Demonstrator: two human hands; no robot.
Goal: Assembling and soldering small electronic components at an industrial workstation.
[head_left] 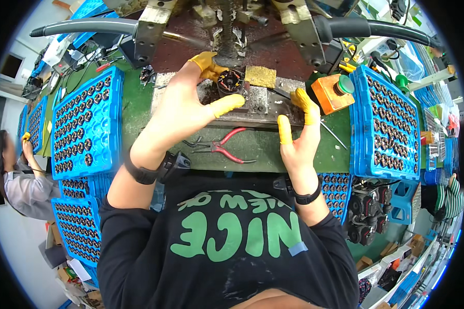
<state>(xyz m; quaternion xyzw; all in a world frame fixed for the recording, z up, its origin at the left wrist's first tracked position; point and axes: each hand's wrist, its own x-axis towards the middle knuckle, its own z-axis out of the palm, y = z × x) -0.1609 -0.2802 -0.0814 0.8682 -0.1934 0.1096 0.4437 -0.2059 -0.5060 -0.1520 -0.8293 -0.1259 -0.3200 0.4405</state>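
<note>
Yellow covers sit on the fingertips of both hands. My left hand [183,105] is open around a small round black part with copper-coloured bits [230,81], which stands in the press fixture [260,105]. The fingers are at the part's far left and the thumb lies at its near side; whether they touch it I cannot tell. My right hand [300,141] is also open, thumb and fingers apart, over the fixture's right edge beside an orange control box [331,95] with a green push button [344,85]. Nothing shows between its fingers.
Red-handled pliers [224,146] and a thin metal rod [334,135] lie on the green bench. Blue trays of round parts stand left [116,123] and right [360,129]. A yellow sponge [261,76] is behind the fixture. A co-worker [28,180] sits far left.
</note>
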